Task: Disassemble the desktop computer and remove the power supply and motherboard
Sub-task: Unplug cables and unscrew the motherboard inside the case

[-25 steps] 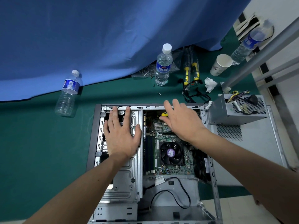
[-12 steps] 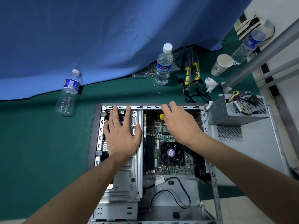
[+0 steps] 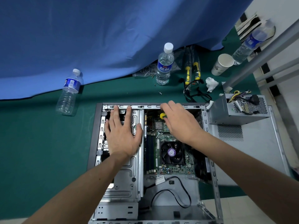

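Observation:
The open computer case (image 3: pixel 99 126) lies on its side on the green table. Its green motherboard (image 3: pixel 177 169) with a black CPU fan (image 3: pixel 172 152) is inside, on the right. My left hand (image 3: pixel 123 136) rests flat on the metal drive cage (image 3: pixel 127 173), fingers spread toward the far rim. My right hand (image 3: pixel 181 122) hovers over the board's far end, fingertips at the case rim. It holds a yellow-handled screwdriver (image 3: pixel 162 115) beneath the fingers; my thumb is hidden. The grey power supply (image 3: pixel 226 110) sits outside the case on the side panel (image 3: pixel 258 151).
Two water bottles (image 3: pixel 69 92) (image 3: pixel 164 67) stand on the green table behind the case, with a third (image 3: pixel 249 44) at the far right. Loose screws (image 3: pixel 160 93), black cables (image 3: pixel 194 94), yellow-handled tools (image 3: pixel 192 70), a paper cup (image 3: pixel 222 63) and a crumpled tissue (image 3: pixel 211 84) lie nearby. A blue cloth hangs behind.
My right hand has slid a little to the left along the far rim of the case, taking the yellow handle with it. My left hand has stayed on the drive cage.

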{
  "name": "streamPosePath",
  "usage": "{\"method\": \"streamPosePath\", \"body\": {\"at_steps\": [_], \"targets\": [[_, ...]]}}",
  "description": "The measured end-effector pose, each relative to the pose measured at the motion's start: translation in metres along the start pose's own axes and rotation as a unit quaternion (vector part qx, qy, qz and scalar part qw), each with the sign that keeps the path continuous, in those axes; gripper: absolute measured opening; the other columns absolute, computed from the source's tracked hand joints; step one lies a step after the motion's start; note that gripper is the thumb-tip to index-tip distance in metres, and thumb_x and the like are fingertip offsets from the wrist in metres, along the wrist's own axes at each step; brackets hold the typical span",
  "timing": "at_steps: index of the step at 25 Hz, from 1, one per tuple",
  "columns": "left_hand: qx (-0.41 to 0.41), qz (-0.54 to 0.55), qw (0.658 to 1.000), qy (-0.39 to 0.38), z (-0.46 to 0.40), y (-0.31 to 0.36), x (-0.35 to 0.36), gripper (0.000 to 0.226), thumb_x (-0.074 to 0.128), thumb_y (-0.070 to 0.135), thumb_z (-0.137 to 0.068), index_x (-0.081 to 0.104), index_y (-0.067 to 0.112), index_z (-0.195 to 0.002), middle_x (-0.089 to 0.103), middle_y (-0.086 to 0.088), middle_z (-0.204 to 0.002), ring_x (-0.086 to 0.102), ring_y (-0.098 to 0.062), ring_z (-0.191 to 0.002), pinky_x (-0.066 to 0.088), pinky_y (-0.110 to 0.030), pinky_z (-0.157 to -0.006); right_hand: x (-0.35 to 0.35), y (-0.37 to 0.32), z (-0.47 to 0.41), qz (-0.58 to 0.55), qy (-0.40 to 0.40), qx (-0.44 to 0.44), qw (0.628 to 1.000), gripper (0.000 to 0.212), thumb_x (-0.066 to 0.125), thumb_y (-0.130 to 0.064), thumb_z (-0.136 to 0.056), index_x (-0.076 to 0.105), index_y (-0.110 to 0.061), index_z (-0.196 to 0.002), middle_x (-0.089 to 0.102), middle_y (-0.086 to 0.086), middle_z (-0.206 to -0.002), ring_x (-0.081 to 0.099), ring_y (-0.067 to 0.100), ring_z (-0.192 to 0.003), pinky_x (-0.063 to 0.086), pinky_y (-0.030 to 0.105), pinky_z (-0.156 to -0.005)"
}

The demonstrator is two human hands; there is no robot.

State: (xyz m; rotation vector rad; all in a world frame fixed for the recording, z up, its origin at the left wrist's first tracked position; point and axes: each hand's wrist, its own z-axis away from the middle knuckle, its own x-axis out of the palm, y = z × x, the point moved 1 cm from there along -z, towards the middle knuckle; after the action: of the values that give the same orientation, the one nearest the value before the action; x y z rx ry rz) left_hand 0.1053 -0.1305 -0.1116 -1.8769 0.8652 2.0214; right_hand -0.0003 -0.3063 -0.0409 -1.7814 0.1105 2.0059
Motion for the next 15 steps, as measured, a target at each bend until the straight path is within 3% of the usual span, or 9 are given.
{"method": "streamPosePath", "body": {"at_steps": [2,3,5,7,9,11,12,13,15], "targets": [[-0.002,0.000,1.000,-0.001,-0.0001,-0.0003,0.0001,0.067,0.032,0.056,-0.094,0.017,0.035,-0.155,0.012,-0.010,-0.163,0.012,-0.026,-0.149,0.012,-0.046,-0.118,-0.0012,-0.0018,-0.0003,-0.007,-0.027,-0.033,0.999,0.047,0.059,-0.004,-0.087,0.042,-0.018,-0.128,0.045,0.000,-0.115,0.042,0.021,-0.101,0.046,0.035,-0.077],[-0.001,-0.001,1.000,-0.002,-0.0001,-0.0004,0.0001,0.067,0.032,0.056,-0.094,0.017,0.035,-0.155,0.012,-0.010,-0.162,0.012,-0.026,-0.149,0.012,-0.047,-0.118,-0.0023,-0.0040,-0.0009,0.018,-0.033,-0.026,0.999,0.045,0.060,-0.009,-0.089,0.040,-0.018,-0.128,0.044,0.002,-0.114,0.043,0.022,-0.100,0.047,0.034,-0.071],[-0.001,-0.003,1.000,-0.001,0.0003,0.0002,0.0003,0.067,0.033,0.056,-0.094,0.018,0.034,-0.155,0.012,-0.010,-0.162,0.013,-0.026,-0.149,0.013,-0.047,-0.119,-0.0023,-0.0053,-0.0019,0.104,-0.020,0.040,0.994,0.038,0.048,-0.039,-0.100,0.035,-0.016,-0.127,0.045,0.006,-0.106,0.050,0.022,-0.079,0.040,0.029,-0.050],[-0.002,-0.002,1.000,-0.001,0.0004,0.0004,0.0002,0.066,0.033,0.056,-0.094,0.018,0.034,-0.155,0.012,-0.009,-0.162,0.013,-0.026,-0.149,0.014,-0.048,-0.119,-0.0029,-0.0052,-0.0045,0.146,-0.017,0.074,0.986,0.039,0.034,-0.047,-0.103,0.034,-0.013,-0.123,0.051,0.008,-0.099,0.041,0.021,-0.057,0.028,0.028,-0.040],[0.000,-0.002,1.000,-0.003,0.0009,0.0005,-0.0002,0.067,0.032,0.056,-0.094,0.018,0.034,-0.155,0.012,-0.010,-0.162,0.012,-0.026,-0.149,0.012,-0.047,-0.118,-0.0054,-0.0031,-0.0057,0.094,-0.016,0.024,0.995,0.024,0.048,-0.022,-0.100,0.036,-0.015,-0.120,0.050,0.007,-0.106,0.041,0.022,-0.070,0.038,0.033,-0.051],[-0.001,-0.005,1.000,-0.004,0.0006,0.0006,-0.0007,0.067,0.031,0.057,-0.093,0.017,0.034,-0.155,0.012,-0.010,-0.162,0.012,-0.026,-0.149,0.010,-0.045,-0.118,-0.0078,-0.0029,-0.0051,0.051,-0.042,-0.056,0.996,0.052,0.060,0.006,-0.081,0.039,-0.018,-0.122,0.045,0.003,-0.114,0.038,0.022,-0.091,0.045,0.036,-0.070],[-0.002,-0.005,1.000,-0.005,0.0006,0.0006,-0.0012,0.067,0.032,0.057,-0.093,0.017,0.034,-0.155,0.012,-0.010,-0.163,0.012,-0.026,-0.149,0.010,-0.045,-0.118,-0.0084,-0.0046,-0.0039,0.052,-0.056,-0.071,0.995,0.058,0.062,0.008,-0.076,0.040,-0.018,-0.123,0.043,0.002,-0.117,0.037,0.022,-0.097,0.046,0.036,-0.074],[-0.001,-0.004,1.000,-0.006,0.0005,0.0009,-0.0017,0.067,0.032,0.056,-0.093,0.017,0.034,-0.155,0.012,-0.010,-0.163,0.012,-0.026,-0.149,0.009,-0.045,-0.118,-0.0085,-0.0061,-0.0040,0.066,-0.054,-0.067,0.994,0.056,0.065,0.000,-0.078,0.039,-0.018,-0.125,0.043,0.002,-0.118,0.039,0.022,-0.099,0.047,0.035,-0.074],[-0.001,-0.002,1.000,-0.006,0.0008,0.0015,-0.0024,0.067,0.031,0.056,-0.093,0.017,0.034,-0.155,0.012,-0.010,-0.163,0.012,-0.026,-0.149,0.009,-0.045,-0.118,-0.0059,-0.0053,-0.0039,0.124,-0.028,0.000,0.992,0.042,0.057,-0.034,-0.095,0.037,-0.014,-0.125,0.046,0.007,-0.114,0.050,0.024,-0.088,0.044,0.030,-0.057]]}}
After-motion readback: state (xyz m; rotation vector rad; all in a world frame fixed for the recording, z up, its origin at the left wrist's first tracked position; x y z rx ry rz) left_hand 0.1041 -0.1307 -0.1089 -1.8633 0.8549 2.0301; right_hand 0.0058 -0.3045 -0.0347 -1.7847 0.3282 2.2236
